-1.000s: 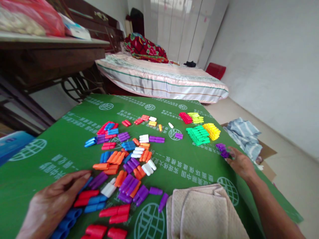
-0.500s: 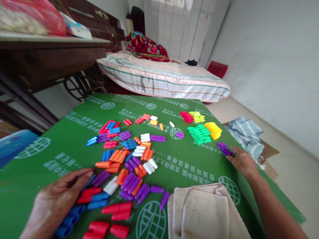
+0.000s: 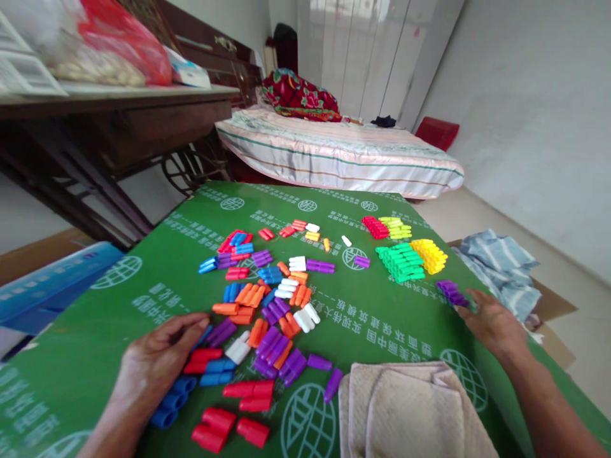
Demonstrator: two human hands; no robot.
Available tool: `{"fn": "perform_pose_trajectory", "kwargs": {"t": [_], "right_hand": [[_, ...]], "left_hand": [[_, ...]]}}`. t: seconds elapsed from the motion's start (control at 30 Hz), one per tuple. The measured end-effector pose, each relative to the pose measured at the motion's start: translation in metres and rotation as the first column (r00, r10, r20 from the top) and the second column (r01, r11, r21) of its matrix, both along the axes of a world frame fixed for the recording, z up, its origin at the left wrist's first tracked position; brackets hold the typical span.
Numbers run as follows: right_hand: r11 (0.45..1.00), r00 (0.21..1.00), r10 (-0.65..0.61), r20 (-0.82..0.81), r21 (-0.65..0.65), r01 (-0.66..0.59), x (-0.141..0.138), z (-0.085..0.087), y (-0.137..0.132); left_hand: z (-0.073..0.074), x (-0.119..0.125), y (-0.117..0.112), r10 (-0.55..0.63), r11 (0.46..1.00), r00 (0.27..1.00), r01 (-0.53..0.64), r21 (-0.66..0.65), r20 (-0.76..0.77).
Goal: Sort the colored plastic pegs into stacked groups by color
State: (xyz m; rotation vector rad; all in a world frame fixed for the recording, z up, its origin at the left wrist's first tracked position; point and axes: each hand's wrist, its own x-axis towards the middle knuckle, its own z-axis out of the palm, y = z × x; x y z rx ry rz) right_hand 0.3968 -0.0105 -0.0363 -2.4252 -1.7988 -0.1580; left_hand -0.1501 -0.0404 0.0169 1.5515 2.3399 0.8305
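Observation:
Bullet-shaped plastic blocks in several colours lie loose across the left and middle of the green board point(image 3: 191, 219). My left hand point(image 3: 160, 356) is closed, its thumb and fingertips pinching a blue block point(image 3: 202, 336) beside purple and red ones; part of this block is hidden. More blue blocks point(image 3: 172, 401) lie under its wrist side. On the right, my right hand point(image 3: 494, 321) is open, thumb and fingers apart, just beside a small row of purple blocks point(image 3: 451, 293). Sorted groups of green point(image 3: 400, 261), yellow point(image 3: 428, 256), red point(image 3: 375, 227) and lime blocks point(image 3: 396, 228) lie beyond it.
A folded beige cloth point(image 3: 410, 407) lies at the board's near edge. Past the right edge are a striped blue cloth point(image 3: 499, 267) and cardboard on the floor. A blue box point(image 3: 52, 280) stands at left, below a table point(image 3: 119, 105). Behind is a bed point(image 3: 334, 146).
My right hand's fingers have opened and drawn slightly away from the purple row. My left hand stays at the blue block. The whole view has shifted, so things appear further right.

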Motion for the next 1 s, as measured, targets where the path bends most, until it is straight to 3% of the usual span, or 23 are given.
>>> {"fn": "perform_pose_trajectory", "kwargs": {"t": [0.1,0.2,0.4,0.5,0.6,0.8,1.0], "right_hand": [[0.996,0.996,0.089,0.002,0.013,-0.089,-0.033,0.013,0.001],[0.959,0.956,0.283,-0.074,0.039,-0.281,-0.08,0.027,0.008],[0.773,0.76,0.596,-0.257,-0.071,-0.63,-0.184,0.061,0.034],[0.731,0.73,0.637,-0.248,-0.107,-0.674,-0.226,0.072,0.053],[0.753,0.758,0.622,-0.196,-0.117,-0.648,-0.258,0.072,0.075],[0.765,0.779,0.605,-0.161,-0.151,-0.626,-0.281,0.053,0.096],[0.788,0.793,0.589,-0.155,-0.109,-0.607,-0.266,0.053,0.072]], "left_hand": [[-0.005,-0.003,-0.001,0.044,0.998,0.987,-0.035,-0.059,0.157],[-0.005,-0.002,-0.002,0.045,0.998,0.98,-0.034,-0.06,0.195],[0.0,0.003,-0.004,0.022,1.0,0.98,-0.019,-0.019,0.2],[0.0,0.001,-0.004,0.017,0.999,0.975,-0.008,-0.044,0.22],[-0.002,0.0,-0.004,0.018,0.999,0.975,-0.009,-0.042,0.22],[-0.006,-0.005,-0.006,0.001,1.0,0.979,0.001,-0.009,0.206],[0.002,-0.001,-0.005,0.014,1.0,0.971,-0.018,0.013,0.237]]}}
